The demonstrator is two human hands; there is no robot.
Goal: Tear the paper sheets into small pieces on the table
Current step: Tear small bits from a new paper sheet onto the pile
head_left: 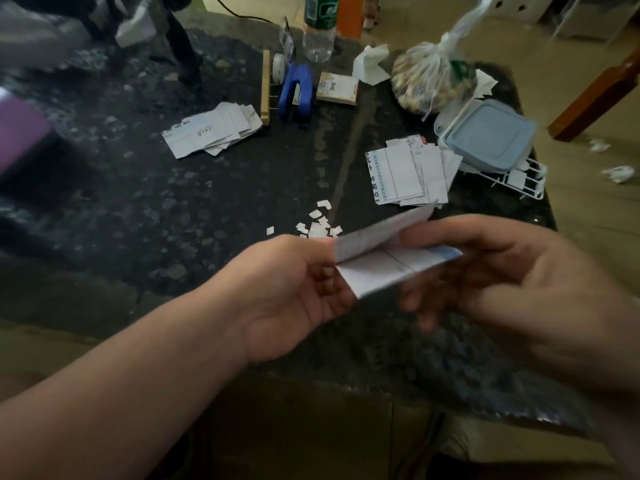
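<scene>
One dark speckled worktop point(173, 220) fills most of the view. Above its near edge, the left hand point(294, 289) and right hand point(512, 282) hold a folded paper sheet point(381, 271) between them. The left fingers pinch its left end. The right fingers, blurred, curl under its right end with the thumb on top. Farther back sit a tied plastic bag point(433, 77) and a lidded blue box point(488, 136). A right stack of sheets point(408, 174) and a left stack of sheets point(211, 129) lie well apart. Small torn pieces point(318, 226) lie scattered just beyond the held sheet.
</scene>
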